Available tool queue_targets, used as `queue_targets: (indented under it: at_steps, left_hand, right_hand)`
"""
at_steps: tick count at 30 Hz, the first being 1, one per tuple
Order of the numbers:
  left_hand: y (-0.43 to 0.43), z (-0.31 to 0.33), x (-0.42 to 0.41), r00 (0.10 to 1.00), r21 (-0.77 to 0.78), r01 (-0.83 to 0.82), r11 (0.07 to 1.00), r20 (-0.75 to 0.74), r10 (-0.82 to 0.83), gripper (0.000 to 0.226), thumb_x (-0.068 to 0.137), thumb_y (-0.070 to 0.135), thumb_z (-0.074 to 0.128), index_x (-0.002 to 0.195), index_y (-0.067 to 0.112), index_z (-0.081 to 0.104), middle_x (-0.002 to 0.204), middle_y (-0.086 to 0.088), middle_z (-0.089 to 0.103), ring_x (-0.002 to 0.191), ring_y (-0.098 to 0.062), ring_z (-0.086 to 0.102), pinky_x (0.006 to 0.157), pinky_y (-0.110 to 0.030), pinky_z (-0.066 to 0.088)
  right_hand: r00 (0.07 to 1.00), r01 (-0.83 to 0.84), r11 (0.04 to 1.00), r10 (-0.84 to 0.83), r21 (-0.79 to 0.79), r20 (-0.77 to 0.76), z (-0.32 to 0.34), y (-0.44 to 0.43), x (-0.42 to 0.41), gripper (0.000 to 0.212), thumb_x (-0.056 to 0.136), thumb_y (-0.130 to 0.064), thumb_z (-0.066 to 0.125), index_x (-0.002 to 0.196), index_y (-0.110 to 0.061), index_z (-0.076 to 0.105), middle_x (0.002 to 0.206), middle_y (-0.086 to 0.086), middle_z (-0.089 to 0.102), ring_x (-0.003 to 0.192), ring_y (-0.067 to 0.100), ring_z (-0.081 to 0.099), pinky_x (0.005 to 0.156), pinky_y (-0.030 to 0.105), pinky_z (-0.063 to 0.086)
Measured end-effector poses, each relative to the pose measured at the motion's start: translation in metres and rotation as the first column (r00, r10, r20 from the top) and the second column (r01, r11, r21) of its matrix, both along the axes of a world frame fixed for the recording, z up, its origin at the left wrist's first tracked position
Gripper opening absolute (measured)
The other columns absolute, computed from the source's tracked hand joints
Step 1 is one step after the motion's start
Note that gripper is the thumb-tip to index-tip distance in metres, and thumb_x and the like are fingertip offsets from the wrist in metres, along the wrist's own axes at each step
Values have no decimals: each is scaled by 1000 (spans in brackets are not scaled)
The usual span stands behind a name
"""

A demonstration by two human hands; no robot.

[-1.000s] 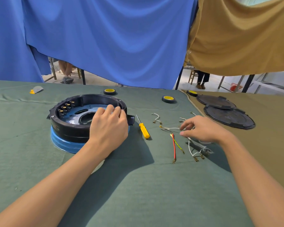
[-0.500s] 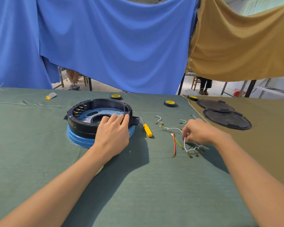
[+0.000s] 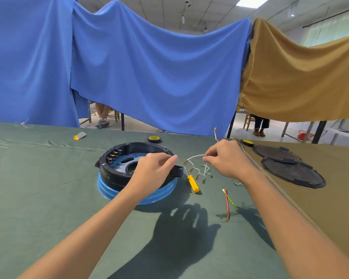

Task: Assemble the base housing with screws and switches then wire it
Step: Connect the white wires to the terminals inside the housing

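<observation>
The round black base housing (image 3: 117,174) sits on a blue ring (image 3: 109,190) on the green cloth, with switch terminals along its far left inner wall. My left hand (image 3: 151,172) hovers over its right rim, fingers loosely curled, thumb and forefinger near each other with nothing visibly in them. My right hand (image 3: 228,160) is lifted above the table and pinches a bundle of white wires (image 3: 193,158) with brass terminals hanging down. A yellow-handled screwdriver (image 3: 192,183) lies just right of the housing. A red wire and a yellow-green wire (image 3: 228,202) lie nearer me.
Two black round covers (image 3: 290,170) lie on the brown cloth at right. Yellow-topped black rolls (image 3: 155,139) (image 3: 247,142) stand at the back. A small grey and yellow item (image 3: 80,135) lies far left. Blue and brown cloths hang behind the table.
My right hand has lifted the white wires off the table. My left hand has come off the housing rim and moved toward the wires. The view has tilted upward.
</observation>
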State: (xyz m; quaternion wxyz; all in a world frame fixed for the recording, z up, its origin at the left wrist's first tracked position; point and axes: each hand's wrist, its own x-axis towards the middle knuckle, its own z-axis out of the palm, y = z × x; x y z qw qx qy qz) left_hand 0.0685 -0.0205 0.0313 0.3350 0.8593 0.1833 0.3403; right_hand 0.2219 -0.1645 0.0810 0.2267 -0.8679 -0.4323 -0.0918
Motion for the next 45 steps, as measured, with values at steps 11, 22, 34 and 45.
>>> queue_targets:
  at_steps: [11,22,34,45]
  left_hand:
    - [28,25,-11,929,-577,78,813,337,150,9,87,24,73,91,15,73,76,1,76,78,-14,73,81,-30,56]
    - [81,46,-25,948,-636,60,769,278,156,12,81,16,78,90,7,74,76,-5,76,70,-14,74,67,-20,56]
    - [147,47,-44,987,-432,-26,902,134,92,24,92,37,65,97,15,73,87,2,77,82,-10,73,70,-20,52]
    - [182,-16,-38,978,-509,-172,843,15,208,25,90,32,70,109,16,71,101,4,73,92,-4,66,70,-16,47]
  right_hand:
    - [998,-58,969,52,239,34,6,84,-52,34,92,-41,57,72,-18,73,73,2,68,76,24,59,66,32,49]
    - [950,-241,906,294,348,-109,36,134,-64,26,92,-32,61,113,-18,68,105,-5,65,96,11,59,85,26,46]
    - [649,5,773,481,635,-590,48,191,-65,9,91,-8,64,83,-8,66,74,8,63,51,12,52,51,25,48]
    - [-168,260,873,462,413,-871,14,242,-71,23,100,1,42,79,0,52,67,6,44,36,1,33,31,9,28]
